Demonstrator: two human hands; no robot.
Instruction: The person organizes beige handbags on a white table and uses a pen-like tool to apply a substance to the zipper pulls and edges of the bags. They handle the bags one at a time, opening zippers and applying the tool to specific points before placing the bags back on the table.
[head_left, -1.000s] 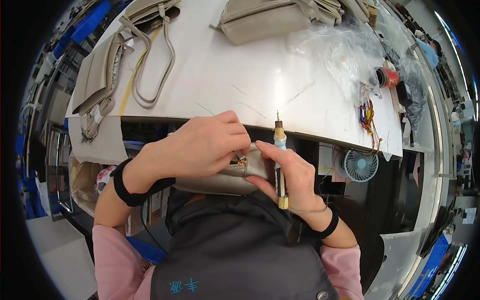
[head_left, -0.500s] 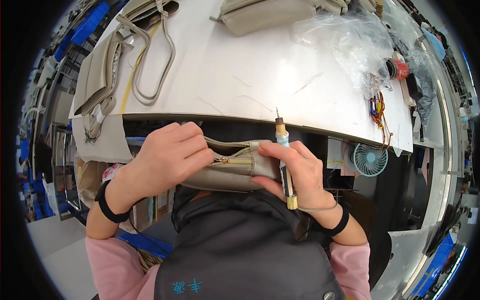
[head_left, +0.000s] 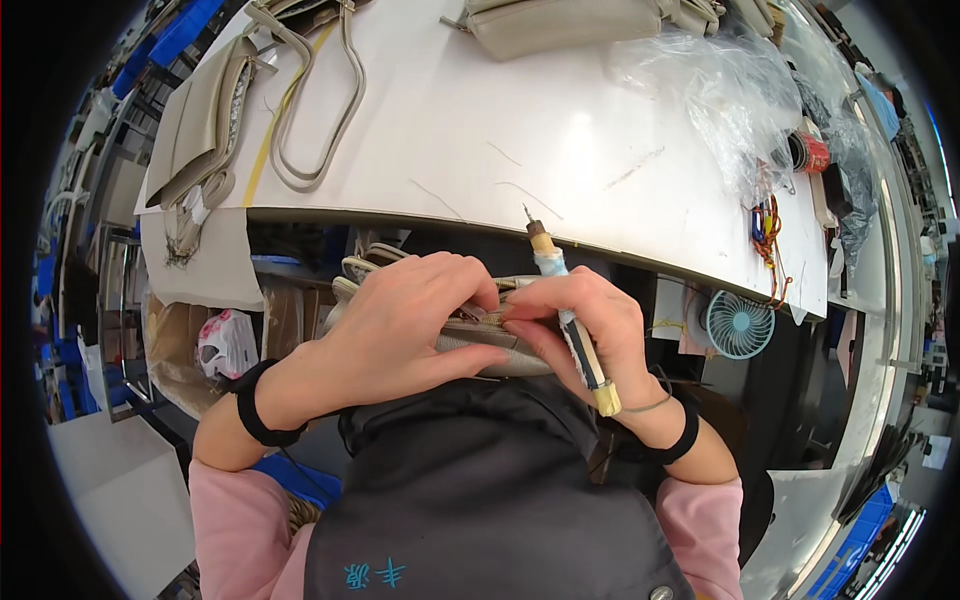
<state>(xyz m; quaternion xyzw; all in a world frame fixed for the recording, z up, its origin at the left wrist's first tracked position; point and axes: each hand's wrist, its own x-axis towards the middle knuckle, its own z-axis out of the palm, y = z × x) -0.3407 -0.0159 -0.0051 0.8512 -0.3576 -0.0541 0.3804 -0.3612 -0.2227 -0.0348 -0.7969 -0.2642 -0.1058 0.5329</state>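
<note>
Over my lap, in front of the table edge, I hold a small grey-beige leather bag [head_left: 515,362] between both hands. My left hand [head_left: 405,320] lies over its left part, fingertips curled in at the zipper opening and thumb along the front panel. My right hand [head_left: 600,320] pinches the bag's right side by the zipper tape with thumb and forefinger. Resting across that same hand is an awl [head_left: 581,350] with a taped wooden handle, its thin metal point tilted up and left, away from the bag. My fingers hide most of the zipper.
On the white table [head_left: 450,130] are another bag [head_left: 205,120] with a long strap [head_left: 350,110], more bags [head_left: 560,25] at the back, crumpled clear plastic [head_left: 710,90], a red spool [head_left: 812,152] and coloured cords [head_left: 768,235]. A small blue fan [head_left: 740,323] stands below the right edge.
My left hand has moved right along the bag, close to my right hand. The awl has tilted, its point swinging left. The bag's zipper is now mostly covered by my fingers.
</note>
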